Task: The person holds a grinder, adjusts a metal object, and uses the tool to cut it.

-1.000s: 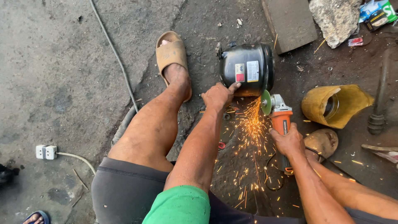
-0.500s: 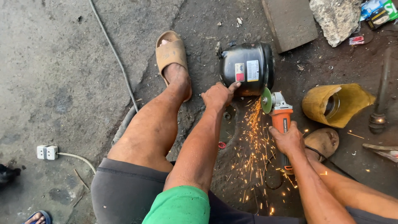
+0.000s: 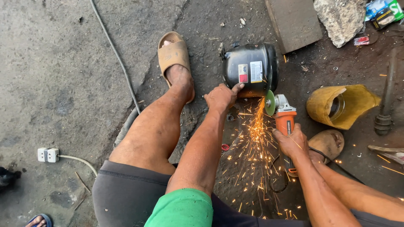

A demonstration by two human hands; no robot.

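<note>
Black compressor tank (image 3: 250, 69) lies under left grip (image 3: 221, 97); right grip (image 3: 291, 142) clenches orange grinder (image 3: 281, 111).

Grinder handle (image 3: 288, 138) mostly covered by the right hand (image 3: 291, 142); its grip closed around it, fingers hidden underneath. Grinder disc (image 3: 269, 103) seen edge-on, contact point with the black compressor tank (image 3: 251, 69) lost in sparks (image 3: 256, 134). Tank's far side out of sight. Left hand (image 3: 221, 96) covered the tank's near lower rim. Blue sandal (image 3: 38, 220) cut by the bottom edge. Dark object (image 3: 6, 176) at the left edge, too cropped to identify. Packaging (image 3: 385, 10) cut at the top-right corner.
</note>
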